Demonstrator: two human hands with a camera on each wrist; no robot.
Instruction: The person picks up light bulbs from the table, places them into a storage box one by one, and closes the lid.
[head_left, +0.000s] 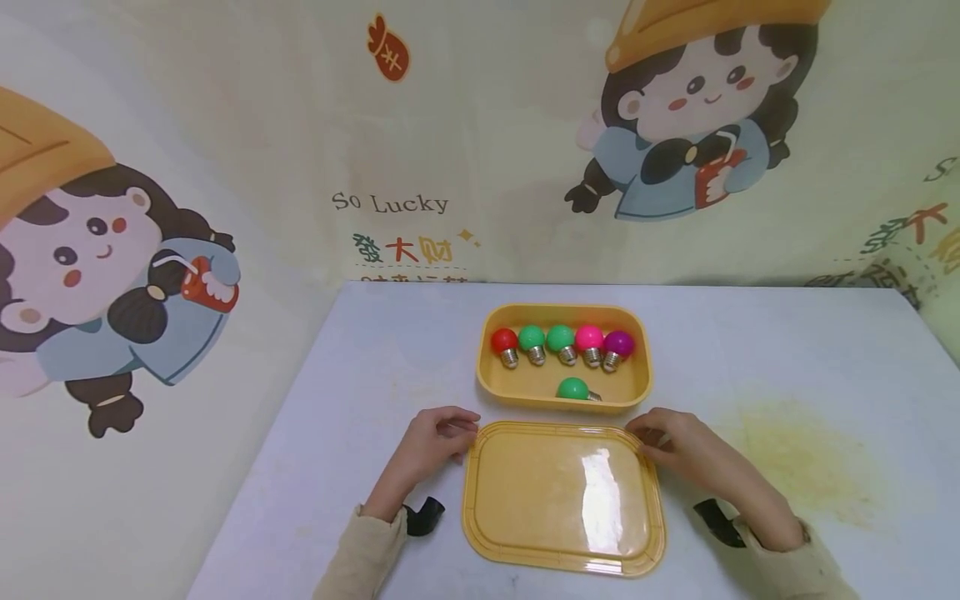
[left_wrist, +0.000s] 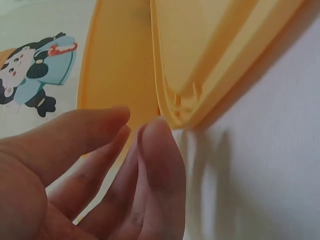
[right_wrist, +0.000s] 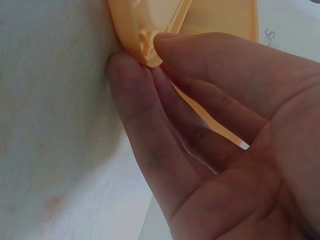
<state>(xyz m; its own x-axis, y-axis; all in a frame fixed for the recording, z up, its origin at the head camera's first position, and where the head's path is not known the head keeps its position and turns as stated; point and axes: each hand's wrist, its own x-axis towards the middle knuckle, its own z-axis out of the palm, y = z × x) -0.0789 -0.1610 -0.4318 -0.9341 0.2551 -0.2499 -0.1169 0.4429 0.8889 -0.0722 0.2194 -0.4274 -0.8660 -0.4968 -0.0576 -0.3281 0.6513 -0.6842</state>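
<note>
A flat yellow plastic lid [head_left: 555,500] with a raised rim lies on the white table between the hands. My left hand [head_left: 433,442] is at its far left corner; in the left wrist view the fingertips [left_wrist: 159,131] are right at the corner and the thumb is apart from it. At the far right corner my right hand [head_left: 686,442] pinches the lid, thumb [right_wrist: 172,47] over the rim and fingers along the outer side. Just behind stands a yellow box [head_left: 517,388] holding several toy light bulbs: a red one [head_left: 504,340], a pink one [head_left: 589,338], a purple one [head_left: 618,344] and green ones.
One green bulb [head_left: 573,388] lies on its side near the box's front wall, apart from the row. A cartoon-printed cloth [head_left: 510,167] hangs behind and left of the table [head_left: 750,358]. Black camera mounts [head_left: 424,517] stick out at both wrists.
</note>
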